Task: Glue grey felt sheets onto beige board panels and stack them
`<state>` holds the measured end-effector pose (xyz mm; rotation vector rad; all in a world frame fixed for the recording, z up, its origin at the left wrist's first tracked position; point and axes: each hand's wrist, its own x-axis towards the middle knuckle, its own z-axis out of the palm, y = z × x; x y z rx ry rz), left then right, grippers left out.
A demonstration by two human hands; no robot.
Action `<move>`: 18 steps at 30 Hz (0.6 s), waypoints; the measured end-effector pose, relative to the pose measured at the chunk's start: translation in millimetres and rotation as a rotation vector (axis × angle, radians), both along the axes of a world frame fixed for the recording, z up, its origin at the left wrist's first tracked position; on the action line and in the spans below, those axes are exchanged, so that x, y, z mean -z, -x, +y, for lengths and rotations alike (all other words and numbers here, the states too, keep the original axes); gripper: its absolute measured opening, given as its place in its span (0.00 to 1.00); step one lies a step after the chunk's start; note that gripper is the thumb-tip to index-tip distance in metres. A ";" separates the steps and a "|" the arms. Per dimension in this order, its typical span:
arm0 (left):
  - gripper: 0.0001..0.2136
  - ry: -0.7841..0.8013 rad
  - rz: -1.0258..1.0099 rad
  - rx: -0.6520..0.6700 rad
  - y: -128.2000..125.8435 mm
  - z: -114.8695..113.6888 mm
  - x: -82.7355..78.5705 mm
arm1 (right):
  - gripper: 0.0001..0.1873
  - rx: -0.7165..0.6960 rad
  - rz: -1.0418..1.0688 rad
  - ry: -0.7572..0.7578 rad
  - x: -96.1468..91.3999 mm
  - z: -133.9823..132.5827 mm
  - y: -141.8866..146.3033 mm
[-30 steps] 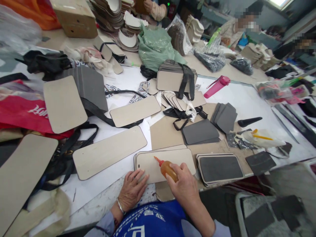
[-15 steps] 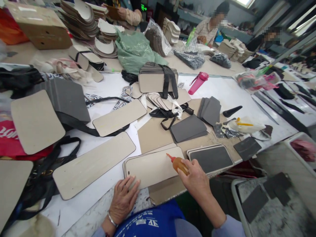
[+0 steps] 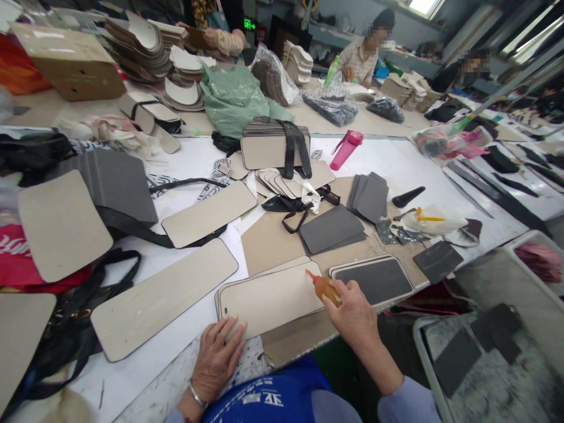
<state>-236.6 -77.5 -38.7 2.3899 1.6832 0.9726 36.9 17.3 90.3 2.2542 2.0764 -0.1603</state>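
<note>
My right hand [image 3: 352, 314] is wrapped round an amber glue bottle [image 3: 328, 290] with a red nozzle. The nozzle's tip points left, over the right end of a beige rounded panel [image 3: 268, 299]; whether it touches I cannot tell. This panel tops a small stack in front of me. At its lower left corner my left hand [image 3: 220, 351] lies flat, fingers stretched out onto the edge. A dark grey sheet [image 3: 374, 282] rests on beige panels just right of the stack. Another long beige panel [image 3: 165, 299] lies to the left.
Behind the stack lie grey sheets [image 3: 331, 228] and a strapped bundle of panels [image 3: 275, 151]. A pink bottle [image 3: 347, 150] stands farther back. Grey bins [image 3: 420, 346] are at the lower right, below the table edge. People work across the table.
My right hand has moved the glue bottle to the right along the panel, toward its right end. My left hand stays on the panel's corner. The whole view has shifted slightly.
</note>
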 end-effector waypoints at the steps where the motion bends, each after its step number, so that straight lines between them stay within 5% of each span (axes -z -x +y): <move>1: 0.13 -0.001 0.004 0.002 0.1 -0.2 0.4 | 0.13 -0.003 0.011 -0.004 0.7 -1.3 2.6; 18: 0.14 0.002 0.033 -0.008 0.4 -3.5 2.4 | 0.15 -0.115 0.452 0.034 16.2 -26.7 92.3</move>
